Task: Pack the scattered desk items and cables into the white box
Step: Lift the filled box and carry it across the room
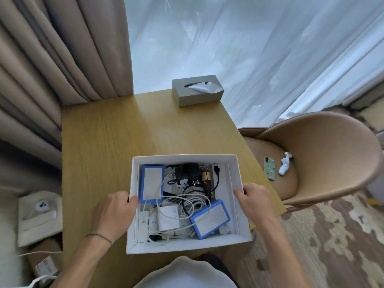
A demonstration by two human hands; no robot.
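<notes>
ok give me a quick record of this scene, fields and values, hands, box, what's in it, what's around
left hand: grips the box's left wall
right hand: grips the box's right wall
white box: open, on the desk's near edge
desk: wood
in box: two blue-edged packs, black plug, white charger, white cables
also on desk: grey tissue box
chair: holds a phone

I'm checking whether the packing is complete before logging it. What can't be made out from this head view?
- Bottom of the white box: covered by white cables, a black adapter and two blue-edged packs.
- Small brown bottle: label too small to read.
- Left hand and right hand: fingertips hidden behind the box walls.
- Items on the chair: too small to identify.
- Floor left of the desk: blurred, cut off.
</notes>
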